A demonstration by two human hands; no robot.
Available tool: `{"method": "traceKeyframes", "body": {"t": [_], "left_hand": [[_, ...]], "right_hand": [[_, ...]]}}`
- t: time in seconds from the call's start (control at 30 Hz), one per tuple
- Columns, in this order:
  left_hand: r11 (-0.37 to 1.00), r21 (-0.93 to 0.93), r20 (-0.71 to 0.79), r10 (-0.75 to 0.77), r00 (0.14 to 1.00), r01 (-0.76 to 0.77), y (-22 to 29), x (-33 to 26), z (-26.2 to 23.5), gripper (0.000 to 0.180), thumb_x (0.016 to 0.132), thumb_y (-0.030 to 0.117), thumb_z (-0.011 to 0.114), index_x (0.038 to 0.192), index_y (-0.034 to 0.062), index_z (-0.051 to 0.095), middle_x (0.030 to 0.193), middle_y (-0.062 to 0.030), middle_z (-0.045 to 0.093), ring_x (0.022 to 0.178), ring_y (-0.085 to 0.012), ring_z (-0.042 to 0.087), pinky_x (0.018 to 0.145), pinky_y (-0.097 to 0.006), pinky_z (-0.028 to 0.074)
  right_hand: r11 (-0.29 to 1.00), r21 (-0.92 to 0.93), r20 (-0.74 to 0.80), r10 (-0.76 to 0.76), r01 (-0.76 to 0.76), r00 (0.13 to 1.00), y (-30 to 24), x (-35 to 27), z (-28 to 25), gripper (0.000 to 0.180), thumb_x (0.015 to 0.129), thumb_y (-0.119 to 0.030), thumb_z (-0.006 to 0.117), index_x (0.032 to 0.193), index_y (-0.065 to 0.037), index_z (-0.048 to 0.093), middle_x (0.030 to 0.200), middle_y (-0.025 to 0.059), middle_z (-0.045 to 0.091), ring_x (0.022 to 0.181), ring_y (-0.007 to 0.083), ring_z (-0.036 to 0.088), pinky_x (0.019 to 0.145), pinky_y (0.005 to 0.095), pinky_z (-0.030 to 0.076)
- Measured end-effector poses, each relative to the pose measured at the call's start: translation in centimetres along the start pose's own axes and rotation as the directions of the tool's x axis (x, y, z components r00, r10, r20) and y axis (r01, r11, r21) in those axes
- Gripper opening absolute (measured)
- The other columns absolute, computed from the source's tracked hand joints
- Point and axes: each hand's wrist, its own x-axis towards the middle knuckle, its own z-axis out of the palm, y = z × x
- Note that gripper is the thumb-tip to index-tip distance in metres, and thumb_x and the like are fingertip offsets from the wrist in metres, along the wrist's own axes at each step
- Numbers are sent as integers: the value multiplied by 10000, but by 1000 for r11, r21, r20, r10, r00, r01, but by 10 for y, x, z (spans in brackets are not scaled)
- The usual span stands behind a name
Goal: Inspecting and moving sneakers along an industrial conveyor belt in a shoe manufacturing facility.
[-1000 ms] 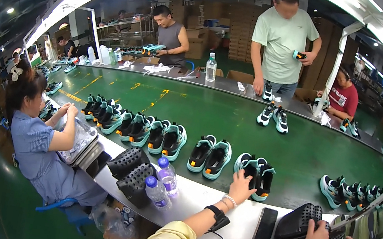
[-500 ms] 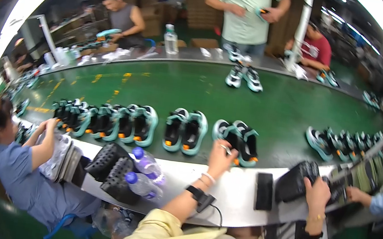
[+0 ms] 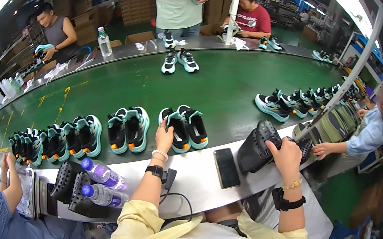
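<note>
My left hand (image 3: 164, 137) is at the outer side of the left sneaker (image 3: 180, 136) of a teal, black and white pair, its fingers closed on the edge. The right sneaker (image 3: 196, 129) of that pair stands close beside it, with an orange patch at the near end. My right hand (image 3: 286, 156) grips the top of a black, dimpled, rubber-like piece (image 3: 257, 149) at the bench edge, the fingertips partly hidden behind it. Between my hands a dark phone (image 3: 226, 168) lies flat on the pale bench strip (image 3: 190, 191).
To the left stand another sneaker pair (image 3: 128, 130), a long sneaker row (image 3: 57, 141), two purple-capped bottles (image 3: 105, 185) and black perforated pieces (image 3: 73, 188). More sneakers (image 3: 273, 104) line the right, near olive-green pieces (image 3: 334, 123). Co-workers sit or stand around the green table (image 3: 123, 79).
The view has turned right, so the scene sits further left. My left hand has shifted from the sneaker's near end to its outer side. My right hand stays at the black piece.
</note>
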Motion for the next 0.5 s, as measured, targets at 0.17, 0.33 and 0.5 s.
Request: {"method": "traceKeyframes", "body": {"t": [0.17,0.33,0.5], "left_hand": [[999,-51,1,-5,1000,5,-10,6,-2,513,868,265,593,1329,42,565,1251,-232,606,1174,-379,570,1007,-410,432],[971,-237,151,19,988,17,-19,44,4,604,871,332,665,1358,9,512,1328,-244,546,1253,-349,518,1057,-383,386],[968,-250,263,106,959,-38,-16,53,-19,571,974,485,504,1129,-42,658,1076,-185,697,1045,-281,636,908,-380,474]], "right_hand": [[945,223,3,-247,240,969,-91,18,-37,569,840,-571,635,781,-6,657,718,204,659,725,361,678,645,443,531],[834,342,306,-534,433,788,-177,54,36,584,779,-580,694,833,2,709,836,174,706,823,334,698,727,417,564],[786,467,305,-573,405,761,-244,75,113,516,734,-534,743,861,-34,733,921,166,719,873,312,705,749,408,568]]}}
